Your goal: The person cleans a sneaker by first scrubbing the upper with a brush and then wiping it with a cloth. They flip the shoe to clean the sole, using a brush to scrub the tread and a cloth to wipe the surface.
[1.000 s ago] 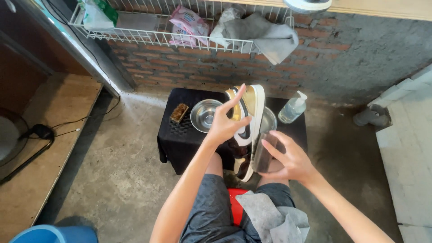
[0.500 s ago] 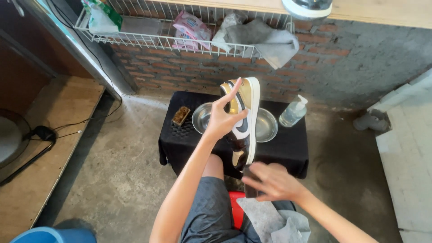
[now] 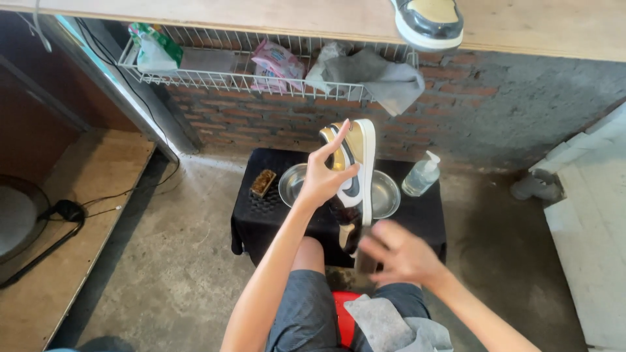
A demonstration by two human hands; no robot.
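Setting: concrete floor (image 3: pixel 163 261) in front of a brick wall (image 3: pixel 261 124), seen from above, with the person's knees at the bottom centre of the frame.
Shoe: a gold, white and grey sneaker (image 3: pixel 355 173) is held upright in mid-air at frame centre, sole edge to the right, above the low table.
Left hand: the left hand (image 3: pixel 326 176) grips the sneaker from its left side, forefinger stretched up along it.
Right hand: the right hand (image 3: pixel 398 254) hovers lower right of the sneaker, blurred, fingers spread and holding nothing (it does not touch the shoe).
Table: a black-draped low table (image 3: pixel 261 218) carries a metal bowl (image 3: pixel 385 195), a brown brush (image 3: pixel 263 183) at its left and a clear pump bottle (image 3: pixel 422 175) at its right.
Lap: a grey cloth (image 3: pixel 385 326) lies across the knees.
Above: a wire shelf (image 3: pixel 215 78) holds packets and a grey rag (image 3: pixel 385 75); a second sneaker (image 3: pixel 427 19) sits on the wooden top at the upper edge.
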